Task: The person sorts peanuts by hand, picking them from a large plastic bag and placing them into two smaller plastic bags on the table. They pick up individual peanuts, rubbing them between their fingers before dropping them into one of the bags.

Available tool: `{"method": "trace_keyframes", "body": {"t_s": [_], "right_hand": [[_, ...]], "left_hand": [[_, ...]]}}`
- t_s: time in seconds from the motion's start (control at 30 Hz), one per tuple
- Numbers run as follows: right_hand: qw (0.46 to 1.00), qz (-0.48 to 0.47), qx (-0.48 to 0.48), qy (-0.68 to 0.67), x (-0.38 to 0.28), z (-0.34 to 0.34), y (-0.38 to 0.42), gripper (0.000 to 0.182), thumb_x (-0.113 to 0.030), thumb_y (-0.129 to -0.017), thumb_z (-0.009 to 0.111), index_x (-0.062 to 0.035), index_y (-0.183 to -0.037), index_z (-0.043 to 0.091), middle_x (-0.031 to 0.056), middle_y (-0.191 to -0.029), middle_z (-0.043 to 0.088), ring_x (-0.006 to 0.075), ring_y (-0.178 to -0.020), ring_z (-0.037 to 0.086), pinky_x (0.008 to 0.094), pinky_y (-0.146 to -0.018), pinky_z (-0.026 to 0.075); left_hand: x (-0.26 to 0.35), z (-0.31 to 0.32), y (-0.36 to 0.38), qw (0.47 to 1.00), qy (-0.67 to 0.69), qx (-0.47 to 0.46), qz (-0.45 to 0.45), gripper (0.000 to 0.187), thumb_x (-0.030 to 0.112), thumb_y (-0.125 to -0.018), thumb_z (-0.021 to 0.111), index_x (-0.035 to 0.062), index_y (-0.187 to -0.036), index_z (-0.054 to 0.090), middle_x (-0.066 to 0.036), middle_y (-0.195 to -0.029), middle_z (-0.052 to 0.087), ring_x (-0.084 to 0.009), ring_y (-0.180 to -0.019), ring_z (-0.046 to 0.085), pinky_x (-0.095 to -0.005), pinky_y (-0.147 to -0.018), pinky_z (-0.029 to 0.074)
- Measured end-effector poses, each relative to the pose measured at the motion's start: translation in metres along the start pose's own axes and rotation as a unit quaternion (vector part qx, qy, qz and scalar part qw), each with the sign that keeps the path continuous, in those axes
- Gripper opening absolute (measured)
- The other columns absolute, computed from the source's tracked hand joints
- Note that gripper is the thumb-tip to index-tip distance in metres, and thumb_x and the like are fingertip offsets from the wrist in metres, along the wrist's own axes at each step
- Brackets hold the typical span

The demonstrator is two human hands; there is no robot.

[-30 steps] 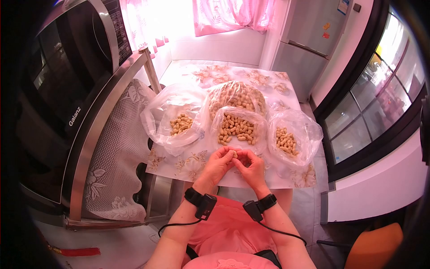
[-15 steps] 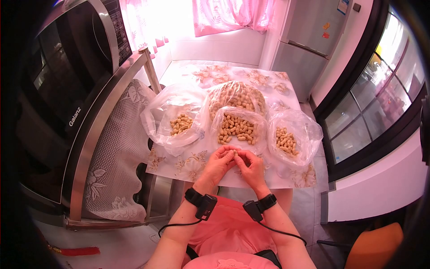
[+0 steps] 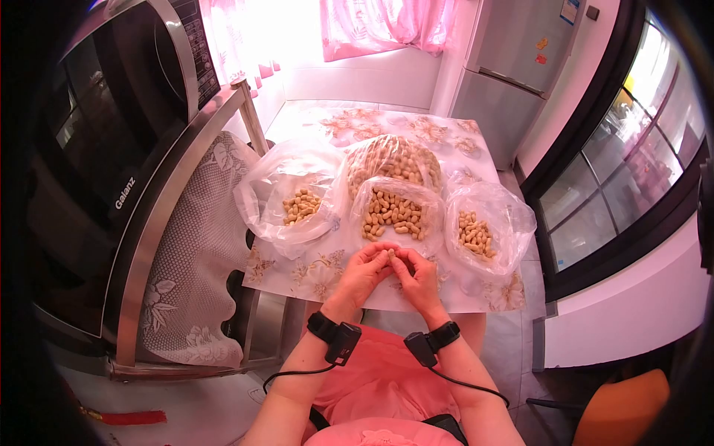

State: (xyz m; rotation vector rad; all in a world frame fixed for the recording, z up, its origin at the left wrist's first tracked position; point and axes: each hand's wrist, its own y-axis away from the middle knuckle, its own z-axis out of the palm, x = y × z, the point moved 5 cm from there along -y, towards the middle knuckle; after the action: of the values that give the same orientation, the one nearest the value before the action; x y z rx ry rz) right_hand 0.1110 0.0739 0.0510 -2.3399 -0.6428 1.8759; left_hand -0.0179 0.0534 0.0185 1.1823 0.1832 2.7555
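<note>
My left hand (image 3: 363,270) and my right hand (image 3: 417,276) meet above the front of the table, fingertips pinched together on one small peanut (image 3: 391,253), mostly covered by the fingers. Just beyond them, an open clear plastic bag (image 3: 358,201) holds loose unshelled peanuts (image 3: 392,213). To the left, a wider open bag (image 3: 256,182) has a smaller heap of peanuts (image 3: 301,207). On the right stands another open bag (image 3: 513,223) with peanuts (image 3: 476,234) inside. Behind the middle bag bulges a large, full bag of peanuts (image 3: 394,160).
The table (image 3: 316,279) wears a flowered cover. A microwave (image 3: 119,163) on a metal-framed stand (image 3: 160,215) is close on the left. A fridge (image 3: 502,97) stands at the back right, near a dark-framed glass door (image 3: 595,201). An orange chair (image 3: 623,409) is at lower right.
</note>
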Motion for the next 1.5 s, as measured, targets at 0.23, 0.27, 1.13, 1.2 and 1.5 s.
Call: {"method": "trace_keyframes", "body": {"t_s": [0.23,0.27,1.13,1.2,1.5], "right_hand": [[1.000,0.009,-0.013,-0.012,0.000,0.001,0.001,0.014,-0.012,-0.093,0.066,-0.0003,-0.100,0.068,0.0033,-0.078,0.068,0.0088,-0.067,0.060,0.0243,-0.059,0.047],[1.000,0.001,-0.019,0.002,0.000,0.001,0.001,0.014,-0.011,-0.092,0.067,-0.0004,-0.101,0.067,0.0029,-0.079,0.068,0.0083,-0.068,0.060,0.0240,-0.059,0.047],[0.999,-0.024,-0.029,0.007,-0.004,0.003,0.000,0.020,-0.006,-0.092,0.063,-0.0006,-0.111,0.067,0.0098,-0.092,0.070,0.0158,-0.077,0.065,0.0283,-0.067,0.052],[0.999,-0.037,-0.026,0.018,-0.002,0.002,-0.001,0.017,-0.006,-0.093,0.063,-0.0004,-0.108,0.067,0.0096,-0.092,0.069,0.0156,-0.075,0.065,0.0280,-0.066,0.051],[0.999,0.010,-0.034,-0.020,0.004,0.005,0.000,0.012,-0.007,-0.092,0.066,-0.0006,-0.101,0.066,0.0043,-0.082,0.069,0.0078,-0.069,0.062,0.0237,-0.060,0.049]], "left_hand": [[-0.001,-0.001,0.000,1.000,0.000,-0.008,0.000,0.017,0.012,-0.100,0.057,0.0037,-0.114,0.062,-0.005,-0.113,0.065,-0.0137,-0.104,0.062,-0.0300,-0.095,0.052],[-0.002,-0.002,-0.001,1.000,0.005,-0.005,-0.007,0.017,0.011,-0.100,0.057,0.0036,-0.114,0.062,-0.005,-0.113,0.065,-0.0139,-0.103,0.062,-0.0300,-0.095,0.052],[0.000,0.001,0.001,1.000,-0.011,-0.021,0.006,0.016,0.008,-0.100,0.056,0.0036,-0.114,0.060,-0.006,-0.113,0.063,-0.0161,-0.106,0.061,-0.0316,-0.099,0.051],[0.000,-0.001,0.000,1.000,-0.008,-0.015,0.009,0.016,0.008,-0.099,0.057,0.0038,-0.114,0.060,-0.006,-0.113,0.063,-0.0158,-0.106,0.061,-0.0313,-0.098,0.051],[0.000,-0.003,-0.001,1.000,-0.020,-0.006,0.001,0.020,0.012,-0.100,0.057,0.0022,-0.117,0.056,-0.009,-0.119,0.062,-0.0175,-0.107,0.062,-0.0337,-0.096,0.052]]}}
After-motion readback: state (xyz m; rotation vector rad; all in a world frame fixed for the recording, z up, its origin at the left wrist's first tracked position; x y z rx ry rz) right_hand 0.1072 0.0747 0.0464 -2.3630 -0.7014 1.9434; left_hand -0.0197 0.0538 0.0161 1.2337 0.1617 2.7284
